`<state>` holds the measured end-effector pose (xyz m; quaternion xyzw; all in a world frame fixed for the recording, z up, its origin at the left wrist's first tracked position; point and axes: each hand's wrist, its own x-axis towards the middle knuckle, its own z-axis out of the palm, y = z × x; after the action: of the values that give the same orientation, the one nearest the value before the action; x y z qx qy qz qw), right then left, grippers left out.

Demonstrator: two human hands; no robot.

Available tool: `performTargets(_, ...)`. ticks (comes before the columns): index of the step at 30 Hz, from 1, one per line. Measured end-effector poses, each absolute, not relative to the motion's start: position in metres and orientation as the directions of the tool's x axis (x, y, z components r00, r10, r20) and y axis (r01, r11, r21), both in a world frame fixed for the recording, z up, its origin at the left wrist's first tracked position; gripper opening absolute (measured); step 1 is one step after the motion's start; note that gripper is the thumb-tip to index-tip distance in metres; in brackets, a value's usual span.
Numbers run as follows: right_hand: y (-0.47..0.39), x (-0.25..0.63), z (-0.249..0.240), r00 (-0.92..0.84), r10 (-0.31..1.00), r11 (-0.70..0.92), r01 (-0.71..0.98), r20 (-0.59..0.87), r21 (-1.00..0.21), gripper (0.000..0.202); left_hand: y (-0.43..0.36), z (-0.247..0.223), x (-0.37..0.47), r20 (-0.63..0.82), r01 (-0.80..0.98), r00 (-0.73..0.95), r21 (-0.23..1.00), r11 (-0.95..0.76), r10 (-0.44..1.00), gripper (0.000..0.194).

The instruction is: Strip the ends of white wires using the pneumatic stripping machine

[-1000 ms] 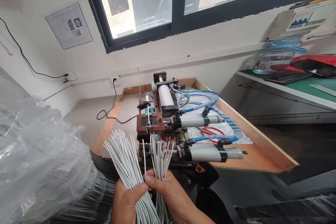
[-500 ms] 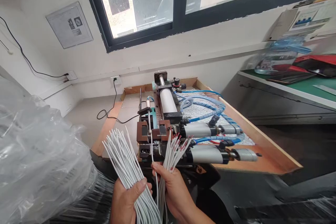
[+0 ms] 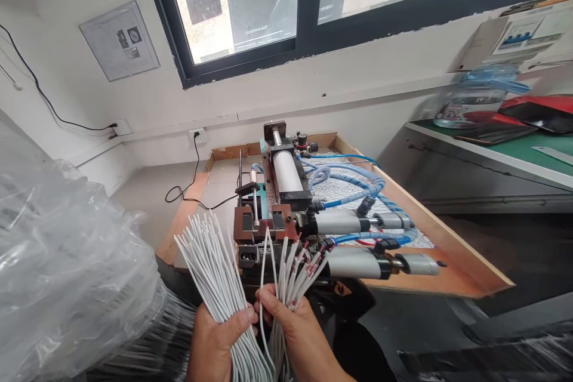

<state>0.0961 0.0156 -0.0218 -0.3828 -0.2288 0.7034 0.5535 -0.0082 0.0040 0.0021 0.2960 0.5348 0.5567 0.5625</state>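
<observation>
My left hand (image 3: pixel 221 334) is closed round a thick bundle of white cables (image 3: pixel 215 268), their upper ends fanned out. My right hand (image 3: pixel 286 316) holds a smaller bundle of white cables (image 3: pixel 295 271) with red showing at their tips. Between thumb and forefinger of that hand is a single cable (image 3: pixel 262 274), its reddish tip just in front of the brown jaws (image 3: pixel 243 222) of the machine. The machine's silver cylinder (image 3: pixel 287 173) stands behind the jaws.
Two horizontal cylinders (image 3: pixel 358 262) and blue hoses (image 3: pixel 353 188) fill the right of the wooden-edged tray (image 3: pixel 474 268). Clear plastic wrapping (image 3: pixel 67 274) bulges at the left. A green-topped table (image 3: pixel 555 152) with a water bottle (image 3: pixel 470 101) stands at right.
The single cable has come back from the jaws, and its red tip now shows. My right hand has shifted slightly down, with its bundle spread wider. A second cable stands beside the single one.
</observation>
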Motion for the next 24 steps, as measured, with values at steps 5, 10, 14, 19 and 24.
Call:
performTargets(5, 0.020, 0.099, -0.028, -0.064, 0.952, -0.282, -0.573, -0.301, -0.770, 0.020, 0.004, 0.000, -0.009, -0.350, -0.354, -0.284, 0.904, 0.242, 0.892, 0.028)
performTargets(10, 0.024, 0.100, -0.025, -0.020, 0.947, -0.278, -0.552, -0.321, -0.786, 0.020, 0.005, 0.002, -0.008, -0.345, -0.345, -0.303, 0.909, 0.235, 0.889, 0.027)
performTargets(14, 0.026, 0.100, -0.022, -0.075, 0.936, -0.321, -0.575, -0.343, -0.753, 0.020, 0.004, 0.002, -0.008, -0.346, -0.322, -0.293, 0.913, 0.249, 0.891, 0.021)
performTargets(19, 0.024, 0.097, -0.017, -0.283, 0.918, -0.396, -0.596, -0.280, -0.698, 0.024, 0.002, 0.001, -0.009, -0.283, -0.287, -0.224, 0.934, 0.214, 0.933, 0.019)
performTargets(24, 0.013, 0.098, -0.017, -0.083, 0.965, -0.250, -0.582, -0.250, -0.773, 0.020, 0.002, 0.001, -0.010, -0.259, -0.301, -0.189, 0.934, 0.195, 0.947, 0.015)
